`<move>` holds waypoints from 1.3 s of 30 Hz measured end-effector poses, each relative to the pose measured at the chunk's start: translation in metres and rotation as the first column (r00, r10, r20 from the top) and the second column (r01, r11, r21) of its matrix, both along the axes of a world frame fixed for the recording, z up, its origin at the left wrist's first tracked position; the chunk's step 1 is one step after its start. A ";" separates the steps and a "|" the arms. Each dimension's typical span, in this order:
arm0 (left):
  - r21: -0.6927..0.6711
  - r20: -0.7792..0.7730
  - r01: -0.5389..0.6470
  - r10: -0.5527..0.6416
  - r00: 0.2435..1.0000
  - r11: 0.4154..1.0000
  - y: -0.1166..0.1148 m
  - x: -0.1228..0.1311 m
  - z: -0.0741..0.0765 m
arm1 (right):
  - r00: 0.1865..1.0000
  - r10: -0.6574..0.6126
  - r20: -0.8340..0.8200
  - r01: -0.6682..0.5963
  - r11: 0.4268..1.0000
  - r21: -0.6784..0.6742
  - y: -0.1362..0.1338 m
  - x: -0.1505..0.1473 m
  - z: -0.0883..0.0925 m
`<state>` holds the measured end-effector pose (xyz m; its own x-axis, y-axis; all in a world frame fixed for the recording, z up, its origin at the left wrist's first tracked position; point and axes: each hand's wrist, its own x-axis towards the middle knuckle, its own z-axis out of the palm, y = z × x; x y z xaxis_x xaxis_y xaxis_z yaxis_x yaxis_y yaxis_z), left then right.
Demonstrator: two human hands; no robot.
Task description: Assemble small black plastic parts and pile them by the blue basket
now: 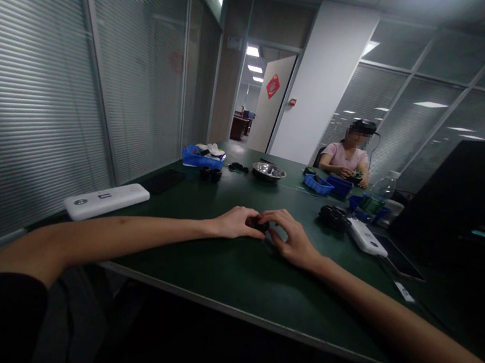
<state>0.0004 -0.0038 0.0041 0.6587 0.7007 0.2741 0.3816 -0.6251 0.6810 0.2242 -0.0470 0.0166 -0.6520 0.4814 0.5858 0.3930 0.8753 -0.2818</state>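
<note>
- I'm using the metal bowl (268, 172) as landmark; the small dark object (257, 223) is sitting between both hands, on the bowl's near side, well apart from it.
- Left hand (235, 222) is closing thumb and fingers around the object's left side, apparently holding it.
- Right hand (291, 240) is arching half-open, fingertips meeting the object's right side; I'm not managing to tell whether it's gripping or just touching.
- Black cable bundle (334, 217) is lying nearer than the bowl and to its right; black round items (210, 174) are standing left of the bowl.
- Slip risk, my guess: fingertips are covering so little of the object that a twist or uneven pull could be popping it loose onto the green table (208, 269), maybe rolling toward the bowl.
- Other risk: if the left hand is loosening while the right is only touching, nothing is securing it.
- Also, fingers are hiding most of it in dim light, so I'm possibly missing a misaligned or dropped small part.
</note>
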 end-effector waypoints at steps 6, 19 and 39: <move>-0.007 0.028 0.012 -0.012 1.000 1.000 0.002 0.000 -0.003 | 1.000 0.014 -0.009 -0.014 1.000 -0.028 0.003 0.001 -0.003; -0.038 0.014 0.030 -0.030 0.999 0.999 0.003 -0.001 -0.002 | 0.980 -0.187 0.063 0.188 0.982 -0.008 0.000 -0.003 -0.001; -0.071 0.075 0.048 -0.043 0.996 0.996 0.002 0.000 -0.003 | 0.992 -0.123 0.034 0.125 0.990 -0.059 0.002 0.004 -0.002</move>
<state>0.0002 -0.0017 0.0014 0.6704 0.6904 0.2718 0.3017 -0.5883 0.7503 0.2282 -0.0447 0.0146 -0.6023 0.5934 0.5339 0.5065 0.8011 -0.3189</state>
